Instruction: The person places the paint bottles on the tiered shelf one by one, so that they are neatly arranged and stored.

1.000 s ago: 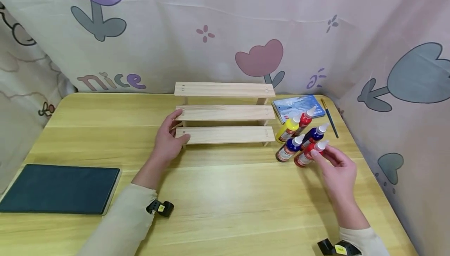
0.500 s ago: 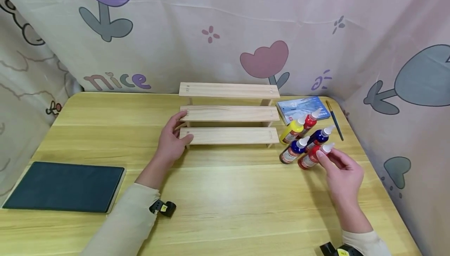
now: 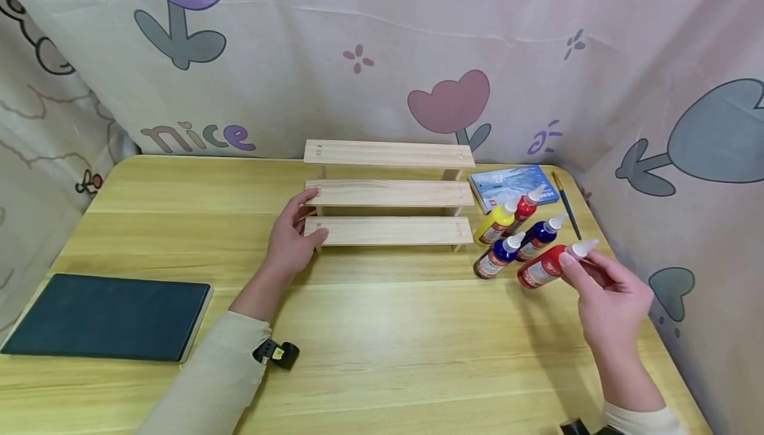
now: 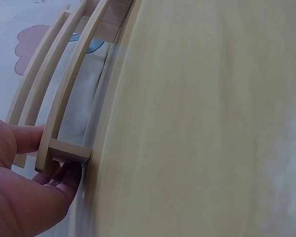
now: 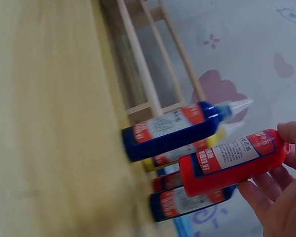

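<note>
At the far left, a dark flat panel (image 3: pixel 107 317) is lying on the table (image 3: pixel 382 329), its near-left corner reaching the edge of the head view. The left hand (image 3: pixel 289 243) is gripping the left end of a three-tier wooden rack (image 3: pixel 388 231) — its thumb is resting on the lowest board, while some of its fingers are disappearing behind the boards. The sleeve above it is running out of view at the bottom. The rack is standing before a patterned curtain (image 3: pixel 286 77), its boards hiding most of its legs.

Right of the rack, a yellow bottle (image 3: pixel 492 228) is partly covering a rear red bottle (image 3: pixel 525 209), and two blue bottles, a front one (image 3: pixel 491 262) and a back one (image 3: pixel 534 243), are standing nearer. Behind them, a blue booklet (image 3: pixel 507 183) is lying partly covered, its print too small to read. The right hand (image 3: pixel 615 299) is pinching a red bottle (image 3: pixel 542 268) near its white nozzle, holding it tilted beside the blue ones — whether it is touching them is hard to tell. A paintbrush (image 3: pixel 567 206) is lying beyond, near the table's right edge.
</note>
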Demonstrator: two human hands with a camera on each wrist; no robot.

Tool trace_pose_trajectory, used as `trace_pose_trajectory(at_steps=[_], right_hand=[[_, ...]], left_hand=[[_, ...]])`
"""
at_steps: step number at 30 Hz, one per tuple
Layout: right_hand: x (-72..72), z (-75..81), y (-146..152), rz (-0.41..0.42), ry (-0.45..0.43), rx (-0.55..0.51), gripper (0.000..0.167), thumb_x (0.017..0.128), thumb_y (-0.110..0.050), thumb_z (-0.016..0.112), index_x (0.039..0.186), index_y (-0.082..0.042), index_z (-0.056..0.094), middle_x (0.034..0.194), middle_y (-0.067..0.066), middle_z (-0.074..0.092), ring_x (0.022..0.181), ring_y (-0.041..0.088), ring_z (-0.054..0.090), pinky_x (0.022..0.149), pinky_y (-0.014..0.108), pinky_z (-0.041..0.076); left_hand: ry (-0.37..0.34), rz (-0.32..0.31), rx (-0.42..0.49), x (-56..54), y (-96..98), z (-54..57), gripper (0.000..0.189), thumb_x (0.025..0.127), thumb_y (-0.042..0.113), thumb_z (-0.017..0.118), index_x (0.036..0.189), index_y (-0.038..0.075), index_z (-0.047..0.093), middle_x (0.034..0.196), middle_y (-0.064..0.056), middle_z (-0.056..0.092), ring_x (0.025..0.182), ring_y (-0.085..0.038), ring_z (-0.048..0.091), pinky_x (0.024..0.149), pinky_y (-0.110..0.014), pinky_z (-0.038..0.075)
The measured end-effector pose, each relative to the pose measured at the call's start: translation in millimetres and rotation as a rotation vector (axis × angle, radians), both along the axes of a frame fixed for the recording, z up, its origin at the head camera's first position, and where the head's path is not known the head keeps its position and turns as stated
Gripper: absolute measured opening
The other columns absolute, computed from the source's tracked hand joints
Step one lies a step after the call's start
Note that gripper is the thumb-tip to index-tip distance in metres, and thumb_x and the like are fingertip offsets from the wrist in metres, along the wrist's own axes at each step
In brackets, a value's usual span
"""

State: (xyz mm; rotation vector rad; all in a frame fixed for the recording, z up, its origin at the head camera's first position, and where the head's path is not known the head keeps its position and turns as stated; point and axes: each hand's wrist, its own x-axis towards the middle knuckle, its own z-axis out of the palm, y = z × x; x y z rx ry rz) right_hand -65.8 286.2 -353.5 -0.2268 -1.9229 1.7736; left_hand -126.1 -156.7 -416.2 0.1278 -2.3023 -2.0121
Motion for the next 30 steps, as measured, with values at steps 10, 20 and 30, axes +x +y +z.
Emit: trace_pose_trajectory(at_steps=[10,20,30], right_hand=[[-1.6,48.0,-2.5,0.066,0.105,-0.01,0.034,0.08,0.014,0.076,0.113,0.016,0.068,0.098,0.016,0.071,0.078,0.017,0.07,0.064,0.028,0.056],[-19.0,86.7,-11.6,0.124,0.167,-0.003,0.035,0.082,0.008,0.076,0.116,0.012,0.068,0.107,0.021,0.068,0.089,0.024,0.067,0.068,0.029,0.057],[-49.4,112.3,-38.4,0.245,0.181,-0.022,0.036,0.082,0.0,0.08,0.115,0.011,0.069,0.11,0.024,0.065,0.095,0.028,0.065,0.069,0.032,0.057]], left_hand=[[0.025,-0.01,-0.003,-1.6,-2.1,-4.7,0.072,0.088,-0.015,0.065,0.148,0.02,0.046,0.152,-0.002,0.039,0.135,-0.025,0.041,0.117,-0.035,0.024],[0.001,0.0,0.008,-1.1,-2.3,-5.6,0.074,0.089,-0.014,0.064,0.15,0.022,0.045,0.152,-0.006,0.039,0.137,-0.026,0.039,0.117,-0.036,0.024],[-0.002,-0.009,0.012,-1.0,-2.3,-4.8,0.074,0.089,-0.014,0.064,0.15,0.022,0.044,0.153,-0.007,0.039,0.138,-0.025,0.038,0.118,-0.036,0.023]])
